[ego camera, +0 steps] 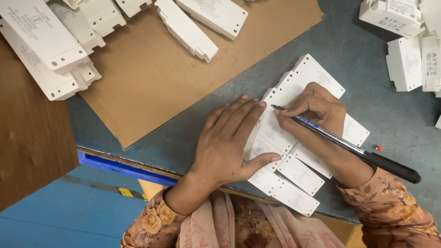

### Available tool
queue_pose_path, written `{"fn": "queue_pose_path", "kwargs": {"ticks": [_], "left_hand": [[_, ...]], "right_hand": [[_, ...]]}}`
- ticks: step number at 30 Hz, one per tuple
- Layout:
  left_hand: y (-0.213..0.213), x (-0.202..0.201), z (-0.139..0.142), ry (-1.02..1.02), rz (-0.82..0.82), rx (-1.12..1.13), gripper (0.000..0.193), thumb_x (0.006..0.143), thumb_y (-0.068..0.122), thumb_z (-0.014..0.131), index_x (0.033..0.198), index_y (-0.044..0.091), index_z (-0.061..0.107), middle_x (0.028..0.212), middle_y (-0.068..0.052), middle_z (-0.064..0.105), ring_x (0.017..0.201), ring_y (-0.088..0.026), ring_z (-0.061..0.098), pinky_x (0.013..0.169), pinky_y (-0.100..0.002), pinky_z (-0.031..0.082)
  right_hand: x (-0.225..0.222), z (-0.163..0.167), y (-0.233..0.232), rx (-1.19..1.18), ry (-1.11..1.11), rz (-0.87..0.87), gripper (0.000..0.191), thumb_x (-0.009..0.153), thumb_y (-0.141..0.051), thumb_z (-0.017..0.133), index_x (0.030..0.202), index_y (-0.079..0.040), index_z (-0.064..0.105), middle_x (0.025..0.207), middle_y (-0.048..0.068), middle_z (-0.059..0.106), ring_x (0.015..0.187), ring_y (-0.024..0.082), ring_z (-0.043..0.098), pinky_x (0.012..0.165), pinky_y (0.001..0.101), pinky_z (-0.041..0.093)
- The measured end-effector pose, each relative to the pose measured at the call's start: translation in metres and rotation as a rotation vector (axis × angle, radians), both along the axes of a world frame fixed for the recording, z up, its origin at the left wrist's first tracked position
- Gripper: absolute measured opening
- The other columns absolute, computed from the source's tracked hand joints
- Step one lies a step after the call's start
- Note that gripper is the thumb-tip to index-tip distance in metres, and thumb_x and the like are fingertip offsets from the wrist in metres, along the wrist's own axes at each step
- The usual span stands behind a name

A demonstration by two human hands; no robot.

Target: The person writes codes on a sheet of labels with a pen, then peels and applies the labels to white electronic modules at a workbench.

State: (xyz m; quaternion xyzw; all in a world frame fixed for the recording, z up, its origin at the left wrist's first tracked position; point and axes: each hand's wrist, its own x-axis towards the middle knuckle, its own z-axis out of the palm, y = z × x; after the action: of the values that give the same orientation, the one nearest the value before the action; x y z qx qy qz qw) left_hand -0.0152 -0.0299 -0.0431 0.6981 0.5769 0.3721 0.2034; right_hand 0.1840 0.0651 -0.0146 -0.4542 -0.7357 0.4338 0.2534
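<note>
Right hand (317, 108): fingers pinched around a black marker (349, 146), tip touching the top face of a white rectangular unit (275, 126); wrist bent, barrel slanting back over the forearm.

Left hand (229, 142): flat, palm down, fingers spread, pressing the same row of units, thumb hooked along their near edge; grasping nothing.

Row of white units (301, 177): lying side by side on the grey-blue table (367, 73), running diagonally to its near edge.

Cardboard sheet (151, 69): left of the hands, carrying more white units (186, 30).

Further white units (404, 62): far right.
</note>
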Motion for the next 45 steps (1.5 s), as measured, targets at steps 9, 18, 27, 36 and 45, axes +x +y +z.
{"fn": "queue_pose_path", "kwargs": {"ticks": [9,18,27,36,45], "left_hand": [[0.000,-0.001,0.001,-0.003,-0.002,0.001,0.088,0.085,0.067,0.071,0.141,0.001,0.058,0.140,-0.016,0.063,0.140,-0.033,0.055,0.117,-0.049,0.039],[0.000,-0.002,0.002,-0.007,-0.004,0.005,0.087,0.086,0.066,0.071,0.141,0.001,0.058,0.141,-0.016,0.063,0.140,-0.033,0.055,0.117,-0.048,0.039],[0.000,-0.001,0.001,-0.001,-0.005,0.005,0.087,0.086,0.067,0.070,0.141,0.001,0.059,0.140,-0.017,0.063,0.140,-0.033,0.055,0.117,-0.049,0.039],[0.000,-0.002,0.001,0.001,-0.006,0.003,0.087,0.086,0.067,0.069,0.141,0.001,0.059,0.141,-0.017,0.062,0.140,-0.033,0.055,0.117,-0.049,0.039],[0.000,-0.002,0.001,0.000,-0.008,0.008,0.087,0.086,0.067,0.071,0.141,0.001,0.058,0.140,-0.016,0.062,0.140,-0.033,0.055,0.117,-0.048,0.039]], "right_hand": [[0.003,-0.003,0.001,-0.011,0.030,-0.006,0.016,0.084,0.005,0.081,0.080,-0.004,0.069,0.093,0.007,0.065,0.081,0.010,0.066,0.067,0.0216,0.053],[0.007,-0.007,0.000,0.021,0.017,-0.002,0.015,0.085,0.005,0.082,0.081,-0.003,0.069,0.094,0.007,0.065,0.082,0.010,0.065,0.067,0.0221,0.052],[0.005,-0.013,0.001,0.053,0.016,-0.050,0.016,0.085,0.004,0.082,0.081,-0.003,0.069,0.095,0.008,0.065,0.082,0.010,0.066,0.068,0.0218,0.055],[0.008,-0.011,0.000,0.015,0.052,-0.023,0.016,0.086,0.005,0.081,0.081,-0.003,0.068,0.095,0.007,0.064,0.083,0.009,0.065,0.070,0.0219,0.055],[0.005,-0.013,0.001,0.041,0.054,-0.063,0.017,0.086,0.006,0.081,0.082,-0.003,0.068,0.097,0.007,0.064,0.085,0.009,0.065,0.071,0.0219,0.055]]}}
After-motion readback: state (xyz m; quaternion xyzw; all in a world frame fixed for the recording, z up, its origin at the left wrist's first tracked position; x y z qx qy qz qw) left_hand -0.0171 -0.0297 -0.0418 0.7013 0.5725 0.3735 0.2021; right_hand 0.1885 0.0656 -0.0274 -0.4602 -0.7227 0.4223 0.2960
